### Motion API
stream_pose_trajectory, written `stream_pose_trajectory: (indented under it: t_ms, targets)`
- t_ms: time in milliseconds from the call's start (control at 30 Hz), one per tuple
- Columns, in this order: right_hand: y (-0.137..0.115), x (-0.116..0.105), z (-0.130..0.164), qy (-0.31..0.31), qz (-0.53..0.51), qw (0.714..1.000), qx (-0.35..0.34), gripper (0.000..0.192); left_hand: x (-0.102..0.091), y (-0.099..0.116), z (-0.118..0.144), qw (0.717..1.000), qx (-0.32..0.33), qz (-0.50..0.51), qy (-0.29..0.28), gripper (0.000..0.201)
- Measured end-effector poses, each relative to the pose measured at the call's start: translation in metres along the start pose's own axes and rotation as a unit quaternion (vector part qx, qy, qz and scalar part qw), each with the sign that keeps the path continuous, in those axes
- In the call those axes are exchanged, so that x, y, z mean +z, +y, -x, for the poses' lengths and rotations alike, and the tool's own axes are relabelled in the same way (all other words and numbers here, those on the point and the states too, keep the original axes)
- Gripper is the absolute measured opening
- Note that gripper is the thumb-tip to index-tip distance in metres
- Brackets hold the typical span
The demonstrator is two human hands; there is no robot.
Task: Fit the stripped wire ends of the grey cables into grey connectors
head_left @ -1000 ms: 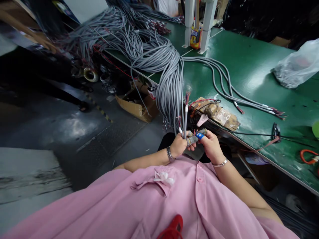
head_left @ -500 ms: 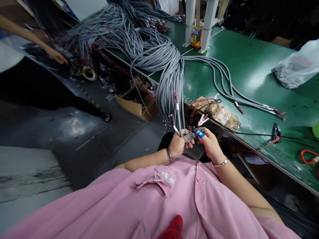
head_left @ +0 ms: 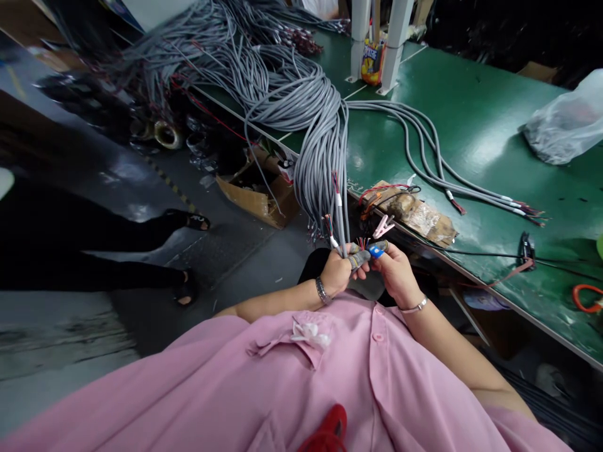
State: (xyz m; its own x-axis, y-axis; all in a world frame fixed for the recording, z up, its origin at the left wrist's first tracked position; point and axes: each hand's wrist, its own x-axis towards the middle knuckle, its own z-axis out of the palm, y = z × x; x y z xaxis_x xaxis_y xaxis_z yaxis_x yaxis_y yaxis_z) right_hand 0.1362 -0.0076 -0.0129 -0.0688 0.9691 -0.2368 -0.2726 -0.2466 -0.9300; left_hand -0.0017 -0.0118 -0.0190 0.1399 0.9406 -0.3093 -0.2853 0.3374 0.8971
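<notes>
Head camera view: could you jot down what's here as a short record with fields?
Left hand: grips grey cable ends with stripped coloured wires
Right hand: pinches the wire tips, blue cap on one finger
Cable bundle: hangs over the edge of the green table
Table also holds: plastic bag, pink clip
Floor: cardboard box

Yellow packet (head_left: 372, 63) btwn white posts has print, too blurred to read

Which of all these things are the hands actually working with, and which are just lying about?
In use:
left hand gripping grey cable ends
right hand at the coloured wire tips
hanging grey cable bundle

Lying about:
plastic bag
cardboard box
loose cables on green table
orange loop
</notes>
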Motion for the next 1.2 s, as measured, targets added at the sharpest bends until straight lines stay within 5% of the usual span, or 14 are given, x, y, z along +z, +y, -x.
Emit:
stream_pose_trajectory:
  t_ms: [233,467,667,967,1067,1200]
  targets:
    - [-0.005,-0.001,-0.006,-0.020,0.071,0.997,-0.011,0.021,-0.001,-0.002,0.000,0.999,0.004,-0.030,-0.011,0.032]
    - [0.006,0.009,0.000,0.047,0.027,0.997,-0.052,0.018,-0.002,-0.006,-0.004,1.000,0.013,0.006,-0.004,0.032]
    - [0.008,0.007,0.000,0.010,-0.059,0.998,-0.027,0.016,-0.003,-0.003,-0.002,1.000,0.002,0.018,-0.012,0.032]
    - [0.001,-0.021,-0.035,-0.031,-0.170,0.982,0.074,0.052,-0.001,0.017,0.002,0.995,-0.016,0.071,-0.068,0.029]
    - [-0.004,-0.015,-0.040,-0.050,-0.151,0.986,0.045,0.047,0.006,0.022,-0.001,0.992,-0.028,0.088,-0.091,0.029]
    - [0.000,-0.006,-0.040,0.029,-0.091,0.994,-0.043,0.045,0.012,0.024,-0.009,0.989,-0.043,0.095,-0.100,0.029]
